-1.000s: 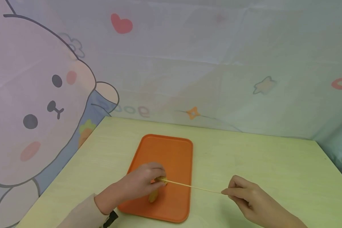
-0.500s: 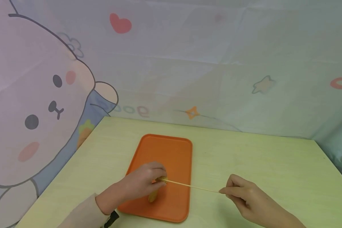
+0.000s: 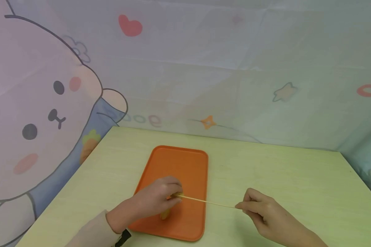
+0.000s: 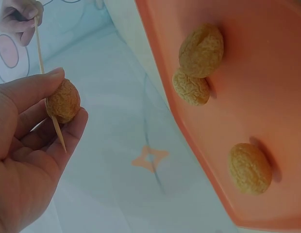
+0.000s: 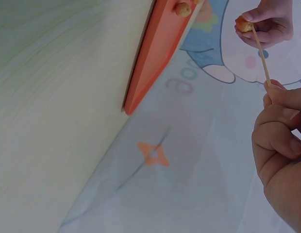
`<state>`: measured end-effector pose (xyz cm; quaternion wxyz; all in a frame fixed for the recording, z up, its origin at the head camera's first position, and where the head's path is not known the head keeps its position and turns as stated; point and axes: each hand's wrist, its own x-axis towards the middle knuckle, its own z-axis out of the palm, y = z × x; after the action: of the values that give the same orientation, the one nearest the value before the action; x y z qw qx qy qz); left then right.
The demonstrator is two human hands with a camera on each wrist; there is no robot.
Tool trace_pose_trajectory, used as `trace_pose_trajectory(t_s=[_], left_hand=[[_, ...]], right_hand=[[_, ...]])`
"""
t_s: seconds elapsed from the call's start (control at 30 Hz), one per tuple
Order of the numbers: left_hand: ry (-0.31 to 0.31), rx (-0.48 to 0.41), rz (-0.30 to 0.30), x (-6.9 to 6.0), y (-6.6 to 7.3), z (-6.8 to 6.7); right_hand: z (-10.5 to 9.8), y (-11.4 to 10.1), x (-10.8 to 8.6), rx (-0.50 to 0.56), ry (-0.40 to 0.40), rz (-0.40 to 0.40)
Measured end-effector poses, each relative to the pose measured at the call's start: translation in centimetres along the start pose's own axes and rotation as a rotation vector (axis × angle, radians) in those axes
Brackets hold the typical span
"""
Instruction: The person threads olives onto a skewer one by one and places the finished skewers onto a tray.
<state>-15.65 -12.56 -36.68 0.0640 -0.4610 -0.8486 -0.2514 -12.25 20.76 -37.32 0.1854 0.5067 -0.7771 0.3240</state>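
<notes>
My left hand (image 3: 156,196) pinches a wrinkled golden-brown fried ball (image 4: 64,102) between thumb and fingers, above the orange tray (image 3: 180,163). A thin wooden skewer (image 3: 208,202) runs from that ball to my right hand (image 3: 264,214), whose thumb and fingertips pinch its far end. In the left wrist view the skewer's pointed tip (image 4: 60,136) shows beyond the ball; the stretch at the ball is partly hidden by the thumb. Three more wrinkled balls lie on the tray in that view: a darker one (image 4: 201,51), a paler one (image 4: 191,88) against it and one apart (image 4: 250,169).
The tray rests on a pale yellow-green table (image 3: 266,171), left of its middle. Behind the table hangs a printed cloth (image 3: 204,68) with a cartoon animal on its left side. A black strap (image 3: 122,237) shows under the left sleeve.
My right hand has moved slightly left and my left hand slightly right, so the visible length of skewer between them is a little shorter. Both keep their grip.
</notes>
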Motion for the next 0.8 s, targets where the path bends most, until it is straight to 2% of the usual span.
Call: trace_pose_trajectory(t_s=[0.57, 0.8], left_hand=[[0.041, -0.003, 0.009, 0.2, 0.1, 0.4], [0.072, 0.011, 0.031, 0.3, 0.2, 0.5]], right_hand=[[0.7, 0.1, 0.4, -0.016, -0.003, 0.048], [1.1, 0.2, 0.7, -0.023, 0.009, 0.030]])
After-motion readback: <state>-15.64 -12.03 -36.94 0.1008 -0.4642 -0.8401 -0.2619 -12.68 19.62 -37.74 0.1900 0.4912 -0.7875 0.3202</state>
